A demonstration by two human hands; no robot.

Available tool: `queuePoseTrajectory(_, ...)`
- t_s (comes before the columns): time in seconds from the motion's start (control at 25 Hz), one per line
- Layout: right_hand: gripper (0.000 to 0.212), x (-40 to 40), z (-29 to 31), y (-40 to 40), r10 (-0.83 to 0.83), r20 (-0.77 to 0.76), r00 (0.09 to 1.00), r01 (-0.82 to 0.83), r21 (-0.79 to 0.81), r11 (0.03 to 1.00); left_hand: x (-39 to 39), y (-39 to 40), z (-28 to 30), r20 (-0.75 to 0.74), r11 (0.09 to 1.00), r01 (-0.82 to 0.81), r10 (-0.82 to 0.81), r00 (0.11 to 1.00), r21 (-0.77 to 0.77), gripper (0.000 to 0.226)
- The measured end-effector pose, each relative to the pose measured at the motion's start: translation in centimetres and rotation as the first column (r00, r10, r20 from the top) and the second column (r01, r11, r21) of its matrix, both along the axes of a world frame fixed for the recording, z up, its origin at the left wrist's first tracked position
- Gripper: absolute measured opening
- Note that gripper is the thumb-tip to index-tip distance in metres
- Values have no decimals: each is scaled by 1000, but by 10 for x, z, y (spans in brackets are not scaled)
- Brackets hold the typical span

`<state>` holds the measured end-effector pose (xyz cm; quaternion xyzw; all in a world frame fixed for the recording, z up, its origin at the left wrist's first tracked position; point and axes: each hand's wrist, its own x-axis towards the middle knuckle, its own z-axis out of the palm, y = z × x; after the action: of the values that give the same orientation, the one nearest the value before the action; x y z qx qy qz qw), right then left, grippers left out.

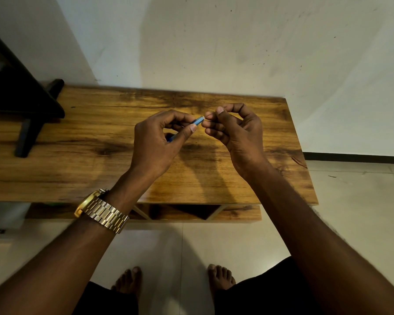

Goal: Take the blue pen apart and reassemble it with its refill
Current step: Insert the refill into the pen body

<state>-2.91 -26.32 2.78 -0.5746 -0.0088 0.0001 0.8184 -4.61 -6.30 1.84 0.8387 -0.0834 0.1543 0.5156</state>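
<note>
Both hands are hovering above the middle of the wooden table (248,187), and we are noting them close together, fingertips almost meeting. Our left hand (156,142) is pinching the blue pen (198,121) between thumb and fingers, the barrel running down through the curled palm so that a second patch of blue is showing low beside the thumb base. We are seeing the pen tilting up and to the right, its paler end pointing at the other hand. Our right hand (234,130) is closing thumb and forefinger on something thin at that end; a fine line is showing just past the fingertips, and we cannot tell for sure whether it is the refill. The remaining fingers of that hand are curling loosely inward. A gold watch (101,210) is sitting on the left wrist. We are standing barefoot on pale floor tiles (159,246) just in front of the table, which is backing against a white wall (237,42). A dark stand (27,123) is resting on the far left of the table, well apart from the hands.
</note>
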Motion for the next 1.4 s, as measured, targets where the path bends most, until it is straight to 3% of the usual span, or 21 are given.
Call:
queuePoseTrajectory(0.24, 12, 1, -2, -1, 5, -23, 1000, -4, 35, 999, 0, -1, 1, -6, 1000, -1, 1, 1000, -1, 19)
queuePoseTrajectory(0.52, 13, 1, -5, 0, 31, 13, 999, -30, -76, 997, -2, -1, 3, -7, 1000, 5, -5, 1000, 14, 19)
queuePoseTrajectory(0.96, 24, -3, -4, -6, 75, 109, 991, -17, -458, 889, 0, -4, 0, -97, 999, -8, 4, 995, -49, 17)
queuePoseTrajectory(1.08, 23, 2, -4, -21, -68, 117, 991, 119, -508, 853, 1, -6, -1, -140, 987, -6, -16, 990, -160, 12)
queuePoseTrajectory(1.24, 11, 9, -10, -50, -321, 37, 946, 266, -654, 708, 2, -5, 0, -160, 922, 8, -75, 984, -386, 10)
queuePoseTrajectory(1.4, 7, 9, -18, -63, -289, 41, 957, 186, -847, 498, 5, -3, -2, -180, 921, -9, -67, 981, -389, 11)
